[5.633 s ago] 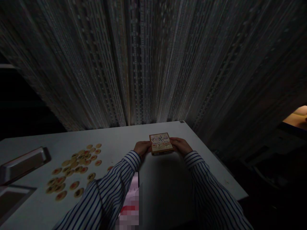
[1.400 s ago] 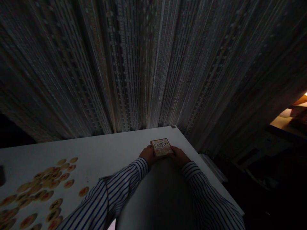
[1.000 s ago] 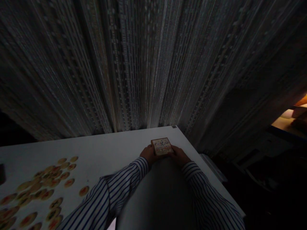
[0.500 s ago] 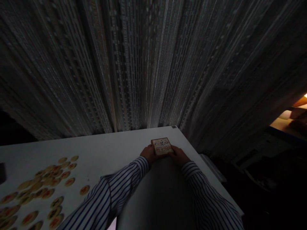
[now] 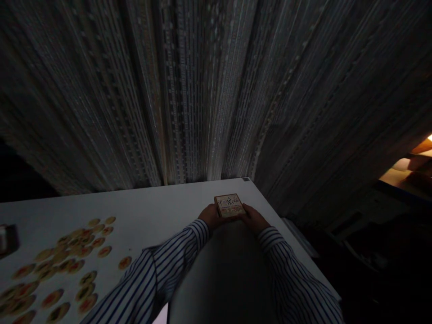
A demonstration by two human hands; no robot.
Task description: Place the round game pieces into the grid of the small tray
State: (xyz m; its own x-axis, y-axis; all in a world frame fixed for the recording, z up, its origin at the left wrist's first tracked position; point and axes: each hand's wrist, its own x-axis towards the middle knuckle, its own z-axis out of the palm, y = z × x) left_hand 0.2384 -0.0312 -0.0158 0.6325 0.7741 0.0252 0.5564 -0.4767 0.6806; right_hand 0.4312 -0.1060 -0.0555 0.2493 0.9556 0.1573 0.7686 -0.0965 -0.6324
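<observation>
Both of my hands grip a small square box [image 5: 230, 205] with printed characters and a reddish pattern on its top. My left hand [image 5: 212, 216] is closed on its left side, and my right hand [image 5: 254, 218] on its right side. The box lies flat, low at the far right part of the white table [image 5: 162, 202]; whether it touches the tabletop I cannot tell. Off to the left, many round xiangqi pieces [image 5: 74, 243] with red or dark markings lie scattered, some piled on each other. A lone piece [image 5: 124, 263] sits near my left sleeve.
A striped curtain [image 5: 189, 99] hangs right behind the table's far edge. A dark object [image 5: 8, 240] stands at the left edge of view. Beyond the table's right edge the floor area is dark, with a bright lit spot [image 5: 403, 168] farther right.
My view has turned slightly left, so the pieces and the dark object appear farther right. Both hands keep their hold on the box.
</observation>
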